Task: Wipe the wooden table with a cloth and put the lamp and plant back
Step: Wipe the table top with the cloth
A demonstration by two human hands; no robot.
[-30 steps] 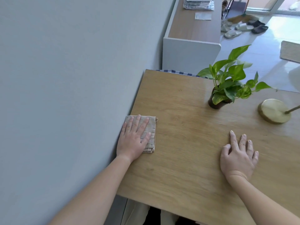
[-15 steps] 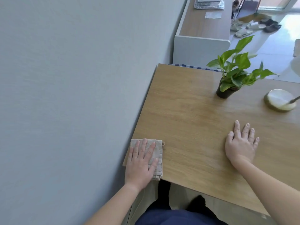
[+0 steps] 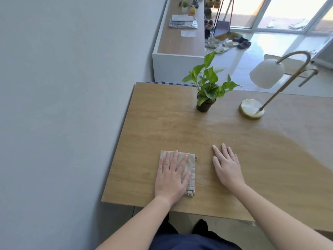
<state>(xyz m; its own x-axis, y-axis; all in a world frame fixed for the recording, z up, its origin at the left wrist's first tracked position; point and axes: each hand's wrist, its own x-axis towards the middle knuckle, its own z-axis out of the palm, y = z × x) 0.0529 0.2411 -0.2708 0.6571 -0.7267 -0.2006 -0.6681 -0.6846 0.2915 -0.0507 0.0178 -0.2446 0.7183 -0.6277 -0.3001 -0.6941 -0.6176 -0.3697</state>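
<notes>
Two hands lie flat on the wooden table (image 3: 158, 127). Left hand (image 3: 171, 175), fingers straight, presses the folded cloth (image 3: 191, 170) near the front edge. Right hand (image 3: 227, 165) rests palm-down beside it, holding nothing. Plant (image 3: 207, 85) and lamp (image 3: 252, 109) stand further back, apart

The left hand (image 3: 171, 177), flat on the cloth (image 3: 192, 166), drew it toward 6 o'clock along the wall-side edge of the table (image 3: 162, 123) as far as the near corner. It then pushed the cloth toward 3 o'clock, away from the wall. That closed most of the gap to the right hand (image 3: 228, 166), leaving the two hands near each other.
</notes>
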